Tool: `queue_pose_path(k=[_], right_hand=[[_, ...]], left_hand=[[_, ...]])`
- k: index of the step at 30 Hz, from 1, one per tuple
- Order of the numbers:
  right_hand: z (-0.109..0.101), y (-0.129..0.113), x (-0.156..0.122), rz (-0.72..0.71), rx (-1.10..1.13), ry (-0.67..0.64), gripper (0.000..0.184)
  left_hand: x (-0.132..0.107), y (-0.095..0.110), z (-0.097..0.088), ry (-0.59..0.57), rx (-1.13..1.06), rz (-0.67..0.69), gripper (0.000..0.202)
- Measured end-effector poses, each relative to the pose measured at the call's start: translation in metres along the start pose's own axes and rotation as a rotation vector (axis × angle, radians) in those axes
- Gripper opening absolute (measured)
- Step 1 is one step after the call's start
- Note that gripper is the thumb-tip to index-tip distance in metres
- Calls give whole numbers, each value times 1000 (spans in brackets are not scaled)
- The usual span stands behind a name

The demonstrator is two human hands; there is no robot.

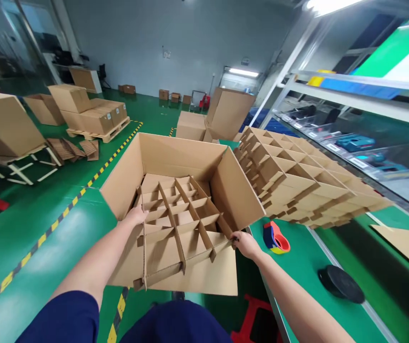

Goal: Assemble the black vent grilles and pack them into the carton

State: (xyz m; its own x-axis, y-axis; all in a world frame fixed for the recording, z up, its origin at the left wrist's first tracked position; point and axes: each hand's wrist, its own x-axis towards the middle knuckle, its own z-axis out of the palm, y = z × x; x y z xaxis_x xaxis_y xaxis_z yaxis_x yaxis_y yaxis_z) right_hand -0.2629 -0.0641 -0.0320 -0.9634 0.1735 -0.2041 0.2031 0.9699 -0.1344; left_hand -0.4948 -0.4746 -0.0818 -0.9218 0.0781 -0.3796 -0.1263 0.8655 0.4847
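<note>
An open cardboard box (176, 155) stands in front of me with its flaps spread. Inside it sits a cardboard grid divider (179, 214) of crossed strips. My left hand (136, 215) grips the divider's left edge, fingers curled over a strip. At the divider's right end, my right hand (243, 243) pinches a strip near the box's right flap.
A stack of folded cardboard dividers (304, 183) lies on the green bench (304, 267) to the right, with a tape dispenser (276, 237) and a black round disc (340, 284) nearer me. Cardboard boxes on a pallet (93, 116) stand far left. Shelving (351, 119) runs along the right.
</note>
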Motion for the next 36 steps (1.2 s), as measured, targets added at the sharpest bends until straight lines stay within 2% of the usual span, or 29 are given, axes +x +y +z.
queue_pose_path(k=[6,11,14,17,21,23,26,30,33,36], right_hand=[[14,4,-5,-9,62,68,31],[21,8,-2,-3,128,153,42],[26,7,-6,74,176,237,60],[29,-1,-16,167,248,348,67],[32,-22,-38,376,451,535,73],[37,-35,-50,516,624,548,77],[49,-55,-63,711,949,468,82],[60,-83,-68,871,1353,352,89],[59,-102,-67,941,1495,285,88],[56,-119,-64,1025,1575,239,80]], left_hand=[[6,-20,8,85,-37,-152,72],[-10,-41,7,146,-52,-204,71],[-22,-45,11,147,-48,-166,75],[-27,-43,10,161,-22,-109,76],[-23,-30,-6,211,49,-27,66],[-17,-18,-17,230,102,61,54],[-2,8,-31,191,213,217,40],[35,42,-36,24,418,364,24],[77,59,-29,-124,585,412,22],[123,66,-12,-260,738,434,27]])
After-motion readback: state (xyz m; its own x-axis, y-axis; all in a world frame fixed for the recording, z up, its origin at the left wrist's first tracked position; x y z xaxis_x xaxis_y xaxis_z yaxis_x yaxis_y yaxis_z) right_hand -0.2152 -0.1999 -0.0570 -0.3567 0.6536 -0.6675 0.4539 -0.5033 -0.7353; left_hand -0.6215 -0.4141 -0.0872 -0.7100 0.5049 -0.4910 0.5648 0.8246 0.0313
